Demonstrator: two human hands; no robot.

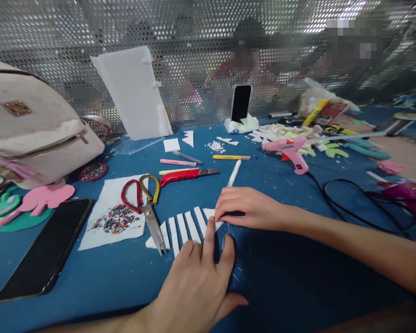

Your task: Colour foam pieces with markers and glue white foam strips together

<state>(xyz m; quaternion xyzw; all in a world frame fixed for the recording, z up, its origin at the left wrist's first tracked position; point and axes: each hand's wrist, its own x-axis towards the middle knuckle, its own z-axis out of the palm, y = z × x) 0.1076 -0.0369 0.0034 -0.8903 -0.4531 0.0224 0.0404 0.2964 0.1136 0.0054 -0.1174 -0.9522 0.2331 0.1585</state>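
Several thin white foam strips (182,227) lie side by side on the blue table. My left hand (201,273) reaches over their near ends, palm down with fingers apart, the index fingertip at a white foam piece (210,213) on the right of the row. My right hand (244,206) has its fingers bent together over that same piece, partly hiding it. Scissors (150,222) with one red and one yellow handle rest, blades slightly apart, at the row's left end. Beyond my right hand lies a white capped pen (234,173).
A red-handled knife (180,176), markers (231,157) and foam scraps (216,146) lie behind. To the left are a phone (48,249), paper with colourful bits (100,231) and a backpack (34,125). A pink glue gun (291,150) trails its cable on the right; another phone (241,104) stands behind.
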